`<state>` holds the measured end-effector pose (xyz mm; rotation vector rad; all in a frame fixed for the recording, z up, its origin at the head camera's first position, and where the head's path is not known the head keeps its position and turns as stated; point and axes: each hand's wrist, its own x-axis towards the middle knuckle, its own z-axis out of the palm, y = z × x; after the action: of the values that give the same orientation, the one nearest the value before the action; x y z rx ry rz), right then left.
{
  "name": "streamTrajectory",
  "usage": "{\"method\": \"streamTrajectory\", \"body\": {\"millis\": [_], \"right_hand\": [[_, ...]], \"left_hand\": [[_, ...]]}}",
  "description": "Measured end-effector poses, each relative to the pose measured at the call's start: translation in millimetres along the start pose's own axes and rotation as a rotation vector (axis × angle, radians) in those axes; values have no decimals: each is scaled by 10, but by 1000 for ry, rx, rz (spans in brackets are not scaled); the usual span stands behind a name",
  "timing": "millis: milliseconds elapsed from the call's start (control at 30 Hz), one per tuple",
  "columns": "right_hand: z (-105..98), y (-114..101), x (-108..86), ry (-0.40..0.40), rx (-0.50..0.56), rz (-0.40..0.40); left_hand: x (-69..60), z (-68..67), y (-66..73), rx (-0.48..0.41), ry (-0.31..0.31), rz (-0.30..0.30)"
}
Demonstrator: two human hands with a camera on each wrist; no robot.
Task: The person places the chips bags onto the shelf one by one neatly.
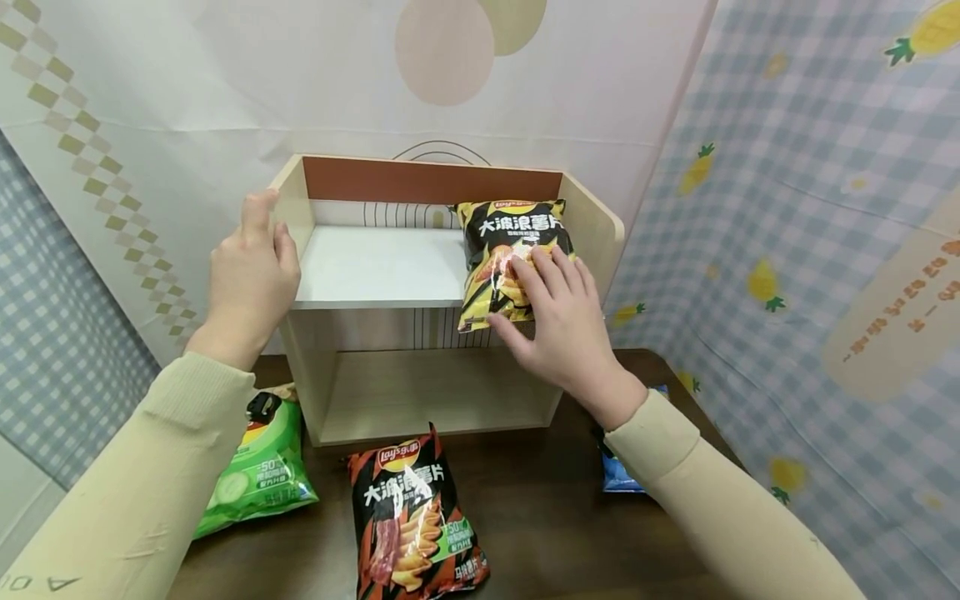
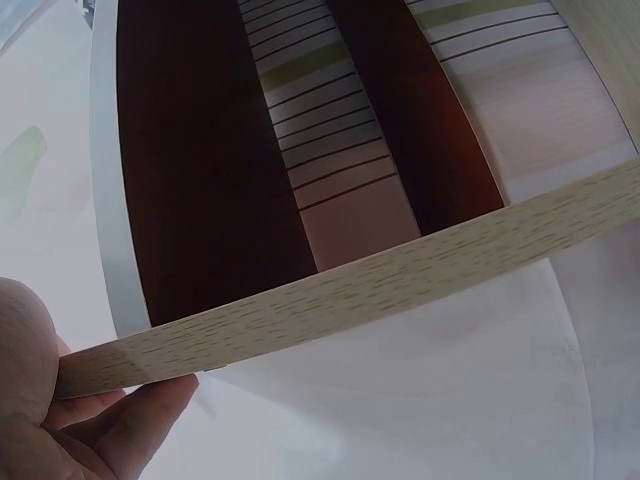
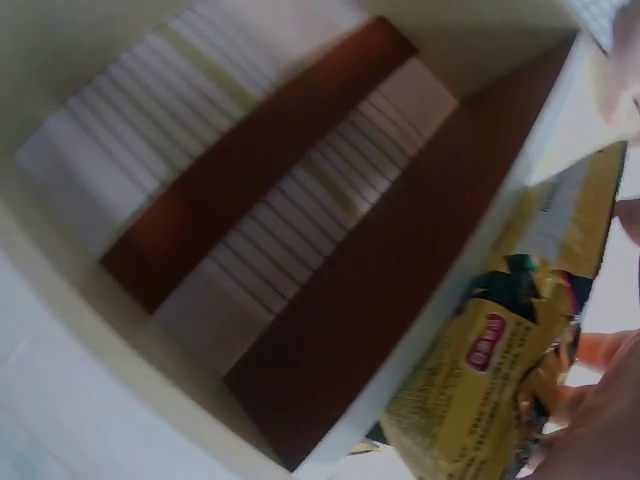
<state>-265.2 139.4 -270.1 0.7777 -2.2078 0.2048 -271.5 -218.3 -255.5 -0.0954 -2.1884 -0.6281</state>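
Note:
My left hand [image 1: 251, 271] grips the upper left side of a small two-level wooden shelf unit [image 1: 378, 267]. In the left wrist view, the thumb side and fingers lie on either face of the side panel [image 2: 320, 300]. A yellow and black Lay's chip bag [image 1: 491, 229] leans at the right end of the upper level, its lower end overhanging the white board's front edge. Against the bag's front rests my right hand [image 1: 566, 325], fingers spread and mostly straight. The right wrist view shows the bag's yellow back [image 3: 440, 400] by the board edge, fingers in front.
On the dark table [image 1: 555, 525], a red and black Lay's bag [image 1: 408, 517] lies before the shelf. A green chip bag [image 1: 262, 467] sits at left, partly behind my left arm. My right forearm partly covers a blue bag [image 1: 618, 475]. Patterned cloth [image 1: 750, 208] hangs around.

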Motion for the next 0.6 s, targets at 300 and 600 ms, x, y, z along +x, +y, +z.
{"method": "streamTrajectory", "body": {"millis": [300, 600], "right_hand": [[97, 57, -55, 12, -58, -54], [124, 120, 61, -67, -98, -2]], "left_hand": [[-2, -4, 16, -2, -1, -2], [-4, -3, 20, -1, 6, 1]]}}
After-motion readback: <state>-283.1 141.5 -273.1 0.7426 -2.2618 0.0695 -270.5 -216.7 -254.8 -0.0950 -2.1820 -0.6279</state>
